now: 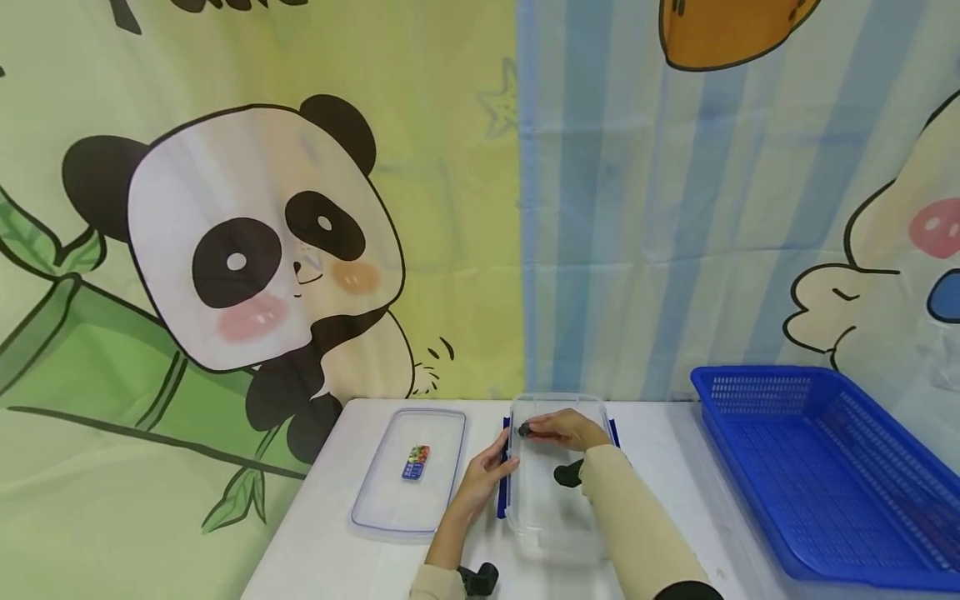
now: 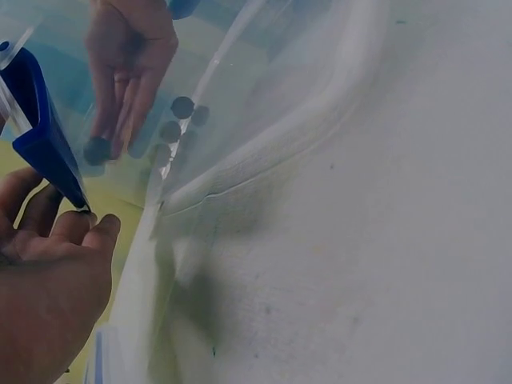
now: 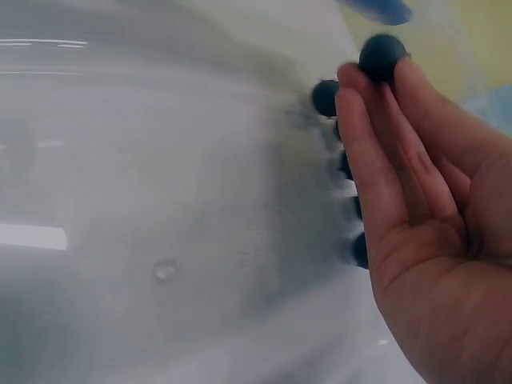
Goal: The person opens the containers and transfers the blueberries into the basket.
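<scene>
A clear plastic container (image 1: 551,500) with blue side latches stands lidless on the white table. At its far left corner my right hand (image 1: 566,429) pinches a small dark ball (image 3: 382,58) between thumb and fingertips. Several more dark balls (image 3: 326,98) line the container's end beyond the fingers in the right wrist view; the hand partly hides them. My left hand (image 1: 480,479) holds the container's left side, its fingers at the edge of the blue latch (image 2: 48,132). The clear lid (image 1: 382,500), with a colourful label (image 1: 416,462), lies left of the container.
A large blue plastic basket (image 1: 825,500) occupies the table's right side. Behind the table hangs a printed curtain (image 1: 450,208) with a panda. Dark wrist-worn devices (image 1: 480,579) sit on both wrists.
</scene>
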### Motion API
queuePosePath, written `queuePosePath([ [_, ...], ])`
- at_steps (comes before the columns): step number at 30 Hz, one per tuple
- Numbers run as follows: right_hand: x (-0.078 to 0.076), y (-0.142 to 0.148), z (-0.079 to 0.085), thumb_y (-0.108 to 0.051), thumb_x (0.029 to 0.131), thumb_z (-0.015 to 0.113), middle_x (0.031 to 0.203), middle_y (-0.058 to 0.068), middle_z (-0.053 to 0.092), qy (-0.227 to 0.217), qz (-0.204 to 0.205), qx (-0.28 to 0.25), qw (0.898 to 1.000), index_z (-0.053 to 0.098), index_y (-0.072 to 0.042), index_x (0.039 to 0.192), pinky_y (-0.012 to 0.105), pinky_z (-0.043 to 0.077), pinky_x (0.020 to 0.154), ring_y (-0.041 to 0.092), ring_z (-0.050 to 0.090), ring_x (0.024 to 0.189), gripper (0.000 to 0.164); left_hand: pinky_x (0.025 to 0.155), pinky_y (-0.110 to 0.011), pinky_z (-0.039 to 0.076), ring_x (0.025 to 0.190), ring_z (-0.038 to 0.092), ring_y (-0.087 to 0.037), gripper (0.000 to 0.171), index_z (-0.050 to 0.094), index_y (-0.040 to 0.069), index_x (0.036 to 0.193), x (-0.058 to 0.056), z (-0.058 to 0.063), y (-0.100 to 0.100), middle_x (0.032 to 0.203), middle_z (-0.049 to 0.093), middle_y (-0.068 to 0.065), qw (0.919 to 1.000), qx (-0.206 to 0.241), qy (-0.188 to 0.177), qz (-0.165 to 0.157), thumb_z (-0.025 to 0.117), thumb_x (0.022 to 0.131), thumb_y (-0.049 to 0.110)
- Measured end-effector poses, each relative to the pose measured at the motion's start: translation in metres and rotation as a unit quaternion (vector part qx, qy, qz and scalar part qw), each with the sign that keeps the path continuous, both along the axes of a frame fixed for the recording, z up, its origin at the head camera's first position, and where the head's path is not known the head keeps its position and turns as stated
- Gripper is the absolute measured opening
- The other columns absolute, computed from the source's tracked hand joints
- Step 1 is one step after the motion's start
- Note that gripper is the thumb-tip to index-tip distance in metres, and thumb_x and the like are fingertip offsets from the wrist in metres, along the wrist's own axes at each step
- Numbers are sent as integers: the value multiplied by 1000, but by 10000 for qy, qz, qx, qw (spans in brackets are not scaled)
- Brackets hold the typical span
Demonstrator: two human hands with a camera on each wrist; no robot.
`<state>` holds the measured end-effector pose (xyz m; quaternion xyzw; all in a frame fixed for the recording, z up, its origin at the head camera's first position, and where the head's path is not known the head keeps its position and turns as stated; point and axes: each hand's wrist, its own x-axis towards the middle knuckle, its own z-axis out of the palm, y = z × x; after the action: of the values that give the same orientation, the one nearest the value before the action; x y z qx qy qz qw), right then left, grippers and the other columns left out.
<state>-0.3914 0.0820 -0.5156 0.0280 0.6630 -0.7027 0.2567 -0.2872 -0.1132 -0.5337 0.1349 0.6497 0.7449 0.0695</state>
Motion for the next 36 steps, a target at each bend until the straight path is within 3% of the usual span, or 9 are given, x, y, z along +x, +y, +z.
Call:
queuePosePath([
  [6,-17,22,44,0,90,55,109,19,63,155,1159,-321,9926,51,8,125,40,40,99,27,61,102,37,110,-35,19,136,20,-30,69,30,1,142,-6,9,-4,149,20,-15,9998,-159,-10,118,66,86,20],
  [11,-23,78,89,-2,93,52,120,20,56,744,1970,-192,9774,41,11,132,44,34,103,25,57,109,43,110,-35,19,136,19,-29,63,30,2,142,-11,12,-5,149,19,-14,9997,-178,-52,159,62,89,11],
  [14,-19,127,104,-2,94,49,122,18,55,958,2171,-21,9714,40,11,133,43,37,102,23,56,110,41,110,-36,19,136,19,-30,61,30,2,142,-12,12,-5,149,19,-15,9996,-194,-46,189,60,90,9],
  [18,-4,201,113,-3,95,48,120,12,58,913,2027,254,9746,50,5,129,40,40,100,20,57,109,35,110,-36,19,136,19,-30,60,30,2,142,-11,8,-5,149,19,-14,9996,-149,-102,216,60,90,9],
  [22,20,281,110,0,97,41,121,7,58,895,2156,92,9723,53,0,128,39,39,100,18,56,110,33,110,-35,18,136,18,-30,60,30,3,142,-7,3,-4,149,19,-14,9995,-64,-207,213,59,90,7],
  [27,58,368,93,7,99,21,126,5,55,523,2610,-1050,9582,54,-5,129,36,37,101,20,52,117,46,110,-36,18,136,18,-31,60,31,4,142,-4,-1,-2,149,19,-14,9993,-77,-279,220,59,90,7],
  [32,89,419,63,6,99,11,131,16,49,-632,2481,-2286,9392,52,-4,130,38,28,106,27,43,124,53,110,-35,17,137,17,-29,61,31,4,142,-4,-3,-2,150,19,-13,9996,-29,-219,150,60,89,8],
  [36,105,439,39,2,100,13,131,17,49,-1115,2199,-2471,9371,55,-7,127,37,20,109,27,42,125,51,110,-33,17,137,18,-28,62,32,6,142,-12,-16,0,150,21,-10,9997,-38,-117,204,62,89,14],
])
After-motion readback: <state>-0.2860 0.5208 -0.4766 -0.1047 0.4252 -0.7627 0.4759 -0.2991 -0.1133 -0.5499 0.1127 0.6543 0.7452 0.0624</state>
